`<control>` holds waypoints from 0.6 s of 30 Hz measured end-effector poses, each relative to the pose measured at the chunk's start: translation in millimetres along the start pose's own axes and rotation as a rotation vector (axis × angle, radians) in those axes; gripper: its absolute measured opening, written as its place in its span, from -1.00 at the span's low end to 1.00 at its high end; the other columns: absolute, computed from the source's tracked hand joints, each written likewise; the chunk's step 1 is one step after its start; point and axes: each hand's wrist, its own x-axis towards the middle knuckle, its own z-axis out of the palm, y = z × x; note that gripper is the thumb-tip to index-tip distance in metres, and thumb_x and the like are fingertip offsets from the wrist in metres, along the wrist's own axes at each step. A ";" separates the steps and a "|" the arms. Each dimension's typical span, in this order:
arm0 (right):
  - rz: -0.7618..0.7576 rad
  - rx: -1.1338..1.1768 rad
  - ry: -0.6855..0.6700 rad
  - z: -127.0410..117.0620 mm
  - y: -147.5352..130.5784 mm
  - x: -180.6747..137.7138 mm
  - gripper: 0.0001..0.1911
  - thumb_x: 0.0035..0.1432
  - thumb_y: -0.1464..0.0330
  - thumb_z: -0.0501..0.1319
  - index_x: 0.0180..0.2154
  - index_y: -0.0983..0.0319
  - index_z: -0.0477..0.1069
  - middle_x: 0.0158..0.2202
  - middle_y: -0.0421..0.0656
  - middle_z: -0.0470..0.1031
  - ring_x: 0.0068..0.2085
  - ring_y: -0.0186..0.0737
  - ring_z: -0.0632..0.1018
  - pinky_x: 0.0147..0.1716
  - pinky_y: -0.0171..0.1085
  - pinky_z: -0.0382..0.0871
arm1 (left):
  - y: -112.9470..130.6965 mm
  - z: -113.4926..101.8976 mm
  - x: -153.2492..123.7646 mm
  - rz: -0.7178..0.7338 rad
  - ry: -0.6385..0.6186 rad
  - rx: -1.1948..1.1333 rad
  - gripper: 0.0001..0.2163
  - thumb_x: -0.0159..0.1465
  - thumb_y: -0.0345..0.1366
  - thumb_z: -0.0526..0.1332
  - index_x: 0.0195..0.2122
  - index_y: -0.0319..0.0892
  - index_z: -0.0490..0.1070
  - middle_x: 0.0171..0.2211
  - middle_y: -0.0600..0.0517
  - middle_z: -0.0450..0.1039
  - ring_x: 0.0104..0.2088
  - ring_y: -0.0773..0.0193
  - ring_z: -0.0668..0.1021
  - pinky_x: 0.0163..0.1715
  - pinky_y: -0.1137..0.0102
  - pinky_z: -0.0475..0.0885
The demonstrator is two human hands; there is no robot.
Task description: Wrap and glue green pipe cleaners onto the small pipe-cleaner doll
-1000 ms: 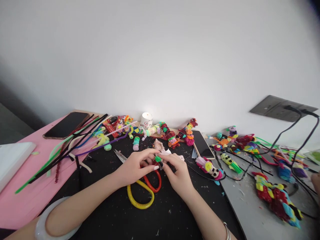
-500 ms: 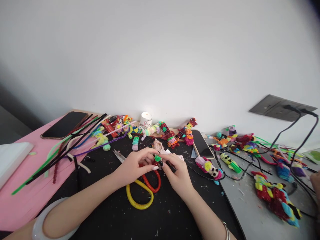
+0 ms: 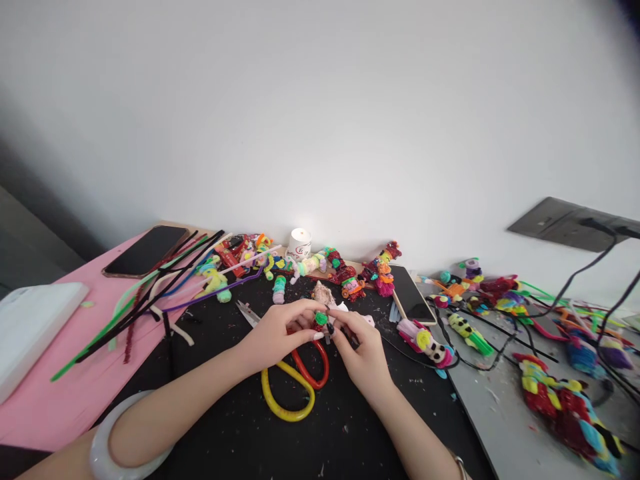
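Both hands meet over the black mat (image 3: pixel 225 427) and pinch one small craft piece (image 3: pixel 321 321), a green and red pipe-cleaner bit. My left hand (image 3: pixel 277 333) grips it from the left with curled fingers. My right hand (image 3: pixel 363 350) grips it from the right. Right under the hands lie scissors (image 3: pixel 293 383) with one yellow and one red handle loop, blades pointing away to the left. A pale bangle (image 3: pixel 115 450) sits on my left wrist.
Long pipe cleaners (image 3: pixel 150 297) lie across the pink board (image 3: pixel 55 400) beside a dark phone (image 3: pixel 147 250). A lit candle (image 3: pixel 299 243) and several small figures (image 3: pixel 350 277) line the wall. Another phone (image 3: pixel 410 293), cables (image 3: pixel 575 280) and more figures (image 3: pixel 565 403) cover the grey surface at right.
The view has shifted slightly, so everything sits a little to the right. Both hands stay together on the small craft piece with only slight finger movement.
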 end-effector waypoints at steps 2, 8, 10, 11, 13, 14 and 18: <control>0.033 -0.012 0.027 -0.5 1.2 -0.8 -0.73 0.17 0.46 0.10 -0.09 0.22 0.44 -0.42 -0.19 0.48 -0.42 -0.27 0.44 -0.39 -0.30 0.31 | -2.3 -1.3 1.0 -0.004 0.033 0.003 -0.68 0.15 -0.35 0.21 -0.04 -0.12 0.39 -0.30 0.04 0.50 -0.32 0.27 0.54 -0.29 0.39 0.46; 0.081 -0.067 0.110 -3.4 2.9 -1.5 -0.79 0.20 0.42 0.08 -0.27 0.23 0.49 -0.46 -0.17 0.48 -0.43 -0.25 0.46 -0.40 -0.30 0.30 | -7.6 -6.8 5.6 0.004 0.236 -0.007 -0.69 0.17 -0.27 0.22 -0.04 -0.13 0.39 -0.34 0.03 0.45 -0.31 0.24 0.54 -0.31 0.39 0.44; 0.078 -0.109 0.130 -2.7 0.6 0.0 -0.81 0.19 0.39 0.09 -0.37 0.24 0.47 -0.52 -0.19 0.44 -0.48 -0.27 0.42 -0.45 -0.32 0.27 | -9.0 -9.3 7.0 -0.001 0.309 -0.013 -0.68 0.17 -0.26 0.22 -0.03 -0.13 0.37 -0.36 0.03 0.44 -0.32 0.24 0.53 -0.31 0.38 0.44; 0.066 -0.132 0.134 -2.1 -1.2 1.2 -0.80 0.19 0.38 0.10 -0.44 0.25 0.44 -0.55 -0.20 0.40 -0.51 -0.28 0.39 -0.48 -0.33 0.24 | -9.7 -10.6 7.8 -0.001 0.337 -0.015 -0.67 0.17 -0.26 0.21 -0.02 -0.14 0.36 -0.36 0.04 0.43 -0.32 0.24 0.53 -0.31 0.38 0.44; 0.024 -0.164 0.118 -0.5 -6.2 5.0 -0.74 0.17 0.37 0.11 -0.55 0.24 0.34 -0.60 -0.23 0.33 -0.55 -0.32 0.34 -0.52 -0.34 0.18 | -10.9 -13.2 9.3 0.000 0.379 -0.014 -0.67 0.18 -0.26 0.20 -0.01 -0.14 0.35 -0.36 0.03 0.43 -0.32 0.24 0.53 -0.30 0.37 0.44; -0.004 -0.172 0.097 0.3 -9.4 7.6 -0.72 0.17 0.37 0.10 -0.58 0.24 0.31 -0.61 -0.23 0.31 -0.55 -0.33 0.32 -0.53 -0.35 0.17 | -11.4 -14.5 10.1 0.001 0.395 -0.011 -0.67 0.18 -0.26 0.20 -0.01 -0.14 0.35 -0.35 0.03 0.42 -0.32 0.24 0.53 -0.29 0.36 0.43; -0.124 -0.193 -0.017 4.5 -29.2 23.8 -0.73 0.17 0.43 0.09 -0.58 0.23 0.29 -0.60 -0.23 0.31 -0.51 -0.31 0.33 -0.50 -0.35 0.18 | -13.1 -18.9 12.1 -0.004 0.436 -0.032 -0.67 0.17 -0.24 0.20 -0.02 -0.14 0.35 -0.36 0.04 0.42 -0.35 0.25 0.52 -0.28 0.35 0.44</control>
